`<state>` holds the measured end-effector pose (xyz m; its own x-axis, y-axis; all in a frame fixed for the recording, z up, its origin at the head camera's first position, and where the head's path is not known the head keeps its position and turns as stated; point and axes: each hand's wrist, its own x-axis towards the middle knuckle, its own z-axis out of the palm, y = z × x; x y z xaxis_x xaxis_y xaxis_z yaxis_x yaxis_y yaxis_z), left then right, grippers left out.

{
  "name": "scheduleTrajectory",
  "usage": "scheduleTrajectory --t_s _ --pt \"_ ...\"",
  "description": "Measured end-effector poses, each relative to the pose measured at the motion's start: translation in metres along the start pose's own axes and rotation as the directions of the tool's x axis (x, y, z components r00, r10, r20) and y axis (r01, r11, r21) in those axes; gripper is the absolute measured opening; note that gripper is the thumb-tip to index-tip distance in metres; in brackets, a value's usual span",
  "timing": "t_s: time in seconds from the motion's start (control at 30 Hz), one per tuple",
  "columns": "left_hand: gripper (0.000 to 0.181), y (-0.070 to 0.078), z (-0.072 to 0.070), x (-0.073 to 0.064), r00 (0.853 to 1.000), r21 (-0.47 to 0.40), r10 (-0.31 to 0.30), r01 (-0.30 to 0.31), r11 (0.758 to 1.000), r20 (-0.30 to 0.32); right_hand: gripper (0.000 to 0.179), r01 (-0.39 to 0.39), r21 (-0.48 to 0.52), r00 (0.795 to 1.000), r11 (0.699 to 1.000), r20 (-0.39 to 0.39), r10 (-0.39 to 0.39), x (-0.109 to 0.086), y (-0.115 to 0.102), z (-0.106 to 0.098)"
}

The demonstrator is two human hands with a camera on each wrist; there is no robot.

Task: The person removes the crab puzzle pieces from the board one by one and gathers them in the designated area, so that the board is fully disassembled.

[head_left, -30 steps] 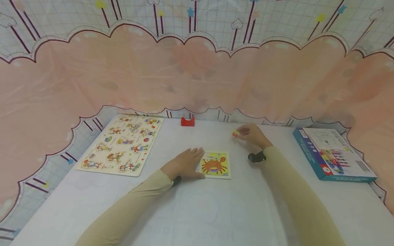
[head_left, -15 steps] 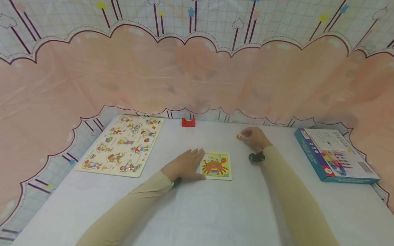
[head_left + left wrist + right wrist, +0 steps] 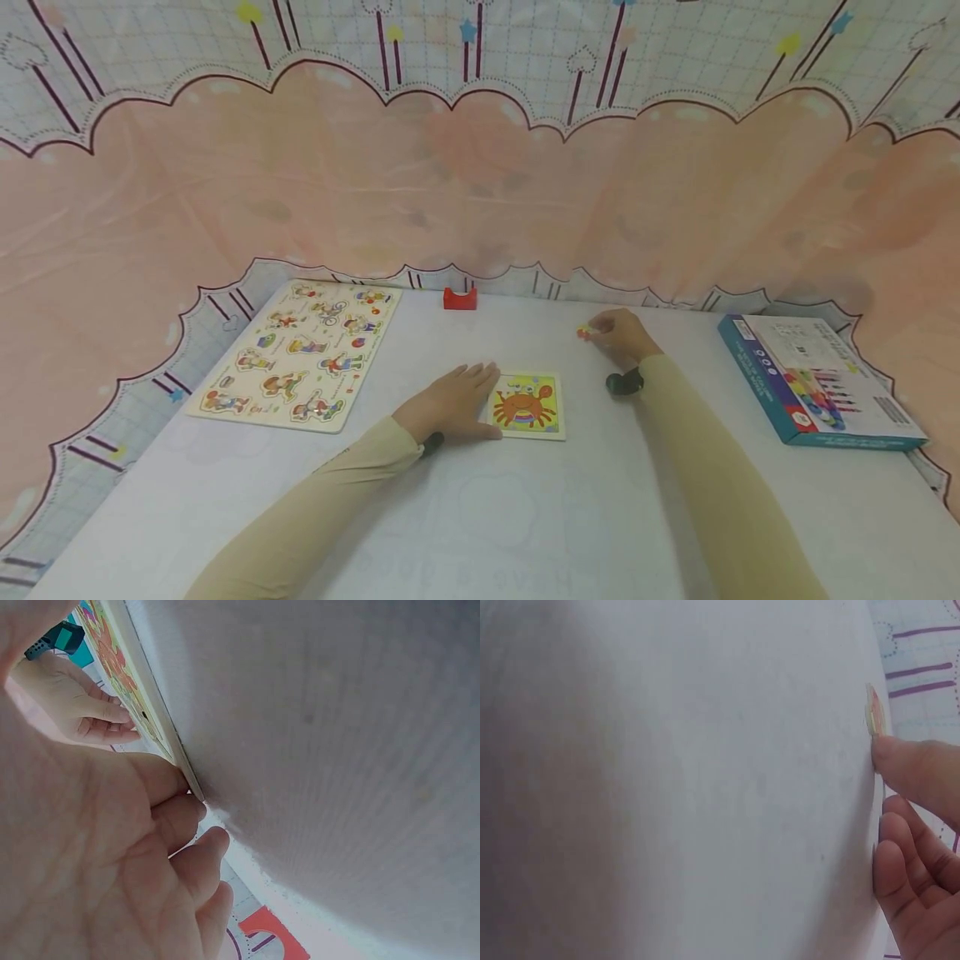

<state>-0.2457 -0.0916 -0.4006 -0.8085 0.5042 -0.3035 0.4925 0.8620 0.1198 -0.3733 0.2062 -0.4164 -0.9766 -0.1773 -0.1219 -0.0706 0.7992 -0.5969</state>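
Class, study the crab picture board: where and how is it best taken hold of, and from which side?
Probably by the right edge of the crab picture board, coming from the right, thumb on top and fingertips eased under the rim. It is a thin square lying flat on the table, and the left hand rests at its left edge, while its right edge is uncovered.

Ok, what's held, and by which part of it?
Right hand pinches a small red-and-yellow puzzle piece by one end, the other jutting free. Left hand only touches the crab puzzle board at its left side.
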Motion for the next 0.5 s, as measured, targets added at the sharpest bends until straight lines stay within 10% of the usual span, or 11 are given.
scheduleTrajectory --t_s 0.5 --pt "0.093 -0.0004 0.0008 0.0007 1.0 0.005 0.005 -0.005 1.0 -0.008 0.038 -0.039 -0.002 0.999 0.999 -0.003 0.039 0.0025 -0.003 0.0021"
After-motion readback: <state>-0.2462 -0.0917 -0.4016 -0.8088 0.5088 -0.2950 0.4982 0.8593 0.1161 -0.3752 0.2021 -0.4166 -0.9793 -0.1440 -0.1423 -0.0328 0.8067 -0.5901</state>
